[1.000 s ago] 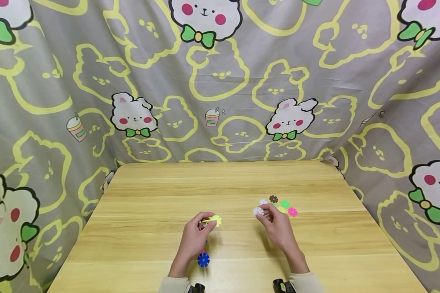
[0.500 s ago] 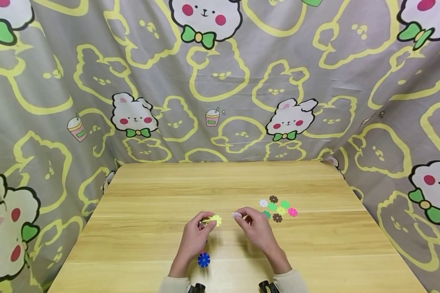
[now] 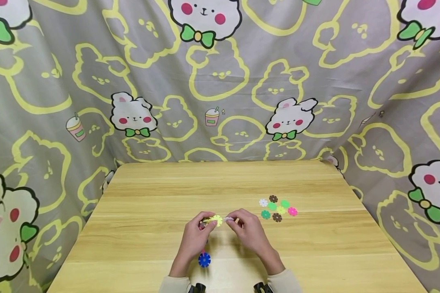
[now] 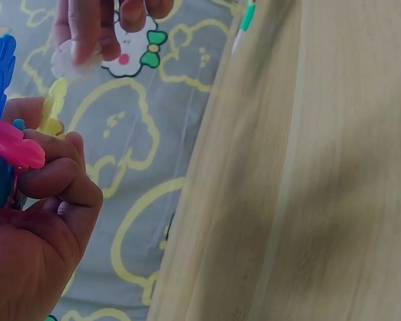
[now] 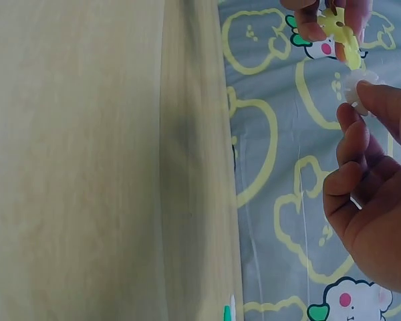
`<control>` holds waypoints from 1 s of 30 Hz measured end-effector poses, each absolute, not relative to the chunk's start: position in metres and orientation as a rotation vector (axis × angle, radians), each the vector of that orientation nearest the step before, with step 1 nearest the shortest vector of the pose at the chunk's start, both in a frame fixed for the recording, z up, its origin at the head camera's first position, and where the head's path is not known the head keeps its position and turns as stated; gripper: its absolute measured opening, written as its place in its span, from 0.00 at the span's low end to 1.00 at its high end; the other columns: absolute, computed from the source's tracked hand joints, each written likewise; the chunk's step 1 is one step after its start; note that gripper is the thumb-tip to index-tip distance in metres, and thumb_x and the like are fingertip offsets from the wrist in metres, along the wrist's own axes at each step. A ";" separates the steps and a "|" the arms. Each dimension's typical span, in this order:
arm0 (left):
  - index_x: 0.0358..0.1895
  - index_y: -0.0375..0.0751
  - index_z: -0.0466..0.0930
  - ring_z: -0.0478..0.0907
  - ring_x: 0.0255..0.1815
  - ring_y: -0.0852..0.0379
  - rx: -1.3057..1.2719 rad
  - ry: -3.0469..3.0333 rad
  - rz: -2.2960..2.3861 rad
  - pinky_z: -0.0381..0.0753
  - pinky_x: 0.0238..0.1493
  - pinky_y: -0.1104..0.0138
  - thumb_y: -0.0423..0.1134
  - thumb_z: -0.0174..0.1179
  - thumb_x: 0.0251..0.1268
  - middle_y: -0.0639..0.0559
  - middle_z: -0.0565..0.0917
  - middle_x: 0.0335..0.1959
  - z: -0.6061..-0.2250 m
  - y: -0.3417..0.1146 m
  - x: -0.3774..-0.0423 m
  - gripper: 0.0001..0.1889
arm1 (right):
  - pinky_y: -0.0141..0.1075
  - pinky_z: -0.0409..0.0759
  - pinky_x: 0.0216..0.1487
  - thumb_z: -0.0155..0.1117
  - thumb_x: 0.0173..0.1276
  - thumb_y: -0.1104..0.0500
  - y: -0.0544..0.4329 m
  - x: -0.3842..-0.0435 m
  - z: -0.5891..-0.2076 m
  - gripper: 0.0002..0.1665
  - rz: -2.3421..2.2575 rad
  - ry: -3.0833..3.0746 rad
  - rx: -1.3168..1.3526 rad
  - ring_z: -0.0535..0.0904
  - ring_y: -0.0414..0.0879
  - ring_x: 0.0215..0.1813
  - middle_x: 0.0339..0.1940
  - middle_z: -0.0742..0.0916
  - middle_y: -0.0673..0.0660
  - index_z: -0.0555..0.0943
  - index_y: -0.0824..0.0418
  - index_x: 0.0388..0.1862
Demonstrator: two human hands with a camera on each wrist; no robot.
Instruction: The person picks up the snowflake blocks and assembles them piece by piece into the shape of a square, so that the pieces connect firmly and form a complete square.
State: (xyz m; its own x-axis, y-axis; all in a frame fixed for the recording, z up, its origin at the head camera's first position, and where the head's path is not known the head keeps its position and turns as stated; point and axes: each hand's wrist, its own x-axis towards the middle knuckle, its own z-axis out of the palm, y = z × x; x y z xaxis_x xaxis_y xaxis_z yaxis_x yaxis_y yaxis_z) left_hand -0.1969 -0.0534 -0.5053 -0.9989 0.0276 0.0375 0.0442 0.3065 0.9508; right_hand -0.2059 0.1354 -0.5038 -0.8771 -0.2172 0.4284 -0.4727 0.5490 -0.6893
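Observation:
My left hand (image 3: 195, 236) grips a chain of joined plastic snowflake discs above the table. At its upper end a yellow disc (image 3: 217, 220) sticks out past the thumb. A blue disc (image 3: 204, 260) hangs at the lower end, and a pink disc (image 4: 19, 147) shows between them in the left wrist view. Other parts of the chain are hidden by the fingers. Between thumb and forefinger, my right hand (image 3: 252, 234) pinches a white snowflake disc (image 5: 354, 90). Its edge is right at the yellow disc's rim, seen edge-on in the head view.
Several loose snowflake discs lie right of my hands, among them a white one (image 3: 263, 202), a brown one (image 3: 277, 217), a pink one (image 3: 292, 211) and a dark green one (image 3: 265, 214). A patterned curtain (image 3: 238, 81) surrounds the wooden table (image 3: 150, 191).
My right hand has carried the white disc leftward from beside the loose discs to the yellow disc, turning it edge-on. The left hand and its chain have stayed nearly still.

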 end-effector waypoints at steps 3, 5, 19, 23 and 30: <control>0.48 0.48 0.82 0.63 0.17 0.67 -0.046 -2.548 -1.817 0.62 0.17 0.75 0.39 0.63 0.65 0.51 0.78 0.29 -0.507 -0.052 -0.198 0.10 | 0.26 0.74 0.30 0.67 0.65 0.57 0.135 -0.206 -0.504 0.04 1.221 -2.494 0.584 0.72 0.30 0.28 0.31 0.84 0.41 0.84 0.46 0.35; 0.47 0.49 0.82 0.63 0.17 0.67 -0.057 -2.543 -1.825 0.62 0.17 0.75 0.40 0.63 0.65 0.51 0.78 0.29 -0.507 -0.052 -0.198 0.10 | 0.26 0.74 0.30 0.67 0.65 0.58 0.135 -0.205 -0.503 0.04 1.216 -2.494 0.590 0.72 0.30 0.29 0.31 0.83 0.41 0.84 0.46 0.35; 0.46 0.49 0.82 0.63 0.16 0.67 -0.047 -2.538 -1.837 0.62 0.17 0.75 0.39 0.63 0.64 0.51 0.79 0.30 -0.506 -0.049 -0.197 0.09 | 0.25 0.73 0.29 0.69 0.63 0.57 0.137 -0.205 -0.504 0.04 1.178 -2.496 0.601 0.71 0.30 0.28 0.31 0.83 0.42 0.86 0.49 0.36; 0.45 0.51 0.82 0.64 0.17 0.67 -0.089 -2.509 -1.880 0.63 0.16 0.75 0.44 0.65 0.63 0.51 0.79 0.29 -0.507 -0.051 -0.196 0.09 | 0.24 0.73 0.27 0.69 0.62 0.58 0.137 -0.205 -0.504 0.04 1.168 -2.479 0.622 0.70 0.30 0.27 0.31 0.83 0.42 0.86 0.50 0.36; 0.45 0.51 0.82 0.65 0.16 0.67 -0.117 -2.518 -1.875 0.63 0.16 0.75 0.45 0.65 0.63 0.51 0.78 0.27 -0.509 -0.051 -0.198 0.09 | 0.24 0.72 0.26 0.72 0.59 0.58 0.136 -0.207 -0.506 0.03 1.151 -2.392 0.633 0.70 0.29 0.25 0.26 0.84 0.43 0.85 0.53 0.31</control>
State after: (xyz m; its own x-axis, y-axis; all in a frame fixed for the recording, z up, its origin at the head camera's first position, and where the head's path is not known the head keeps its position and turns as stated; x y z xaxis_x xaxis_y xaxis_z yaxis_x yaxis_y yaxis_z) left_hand -0.1980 -0.0511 -0.5094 -0.9972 0.0595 0.0446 0.0598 0.2850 0.9567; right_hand -0.2067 0.1359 -0.5058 -0.8129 -0.2204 0.5391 -0.5588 0.5560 -0.6153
